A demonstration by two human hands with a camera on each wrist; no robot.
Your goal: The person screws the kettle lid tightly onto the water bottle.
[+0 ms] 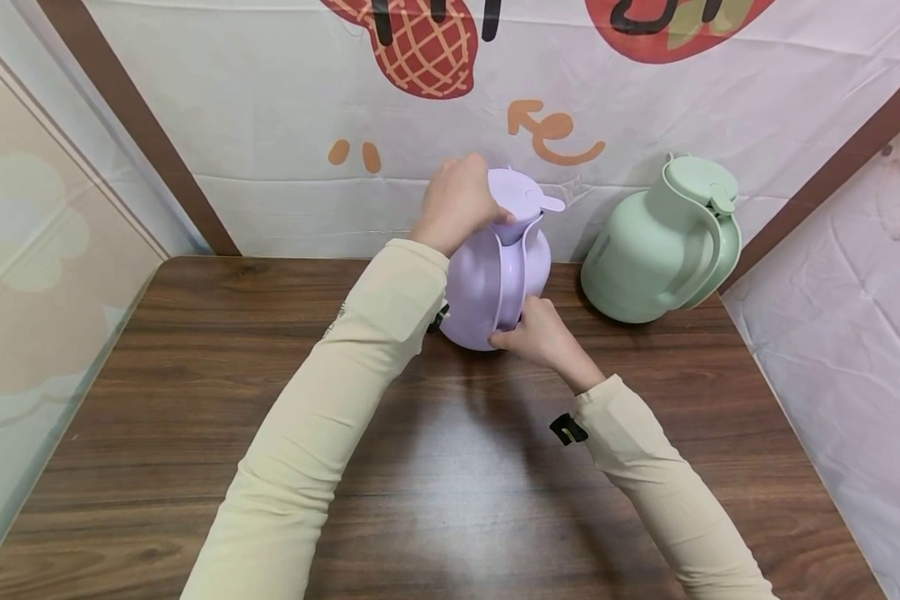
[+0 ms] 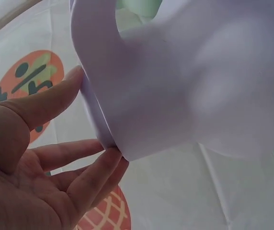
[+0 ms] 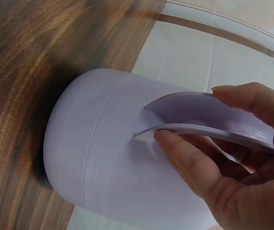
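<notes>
A light purple thermos jug (image 1: 468,287) stands upright at the back of the wooden table. My left hand (image 1: 457,204) holds its round lid (image 1: 516,193) from the left side. In the left wrist view, thumb and fingers of the left hand (image 2: 46,167) pinch opposite sides of the lid's edge (image 2: 97,120). My right hand (image 1: 542,337) grips the lower part of the jug's handle (image 1: 512,279). Close up in the right wrist view, the right hand (image 3: 237,177) has its fingers curled round the grooved handle (image 3: 185,110).
A pale green thermos jug (image 1: 637,258) stands to the right, near the back edge of the table (image 1: 255,350). Behind both jugs hangs a white printed cloth (image 1: 270,208). Cloth-covered side walls flank the table on the left and right.
</notes>
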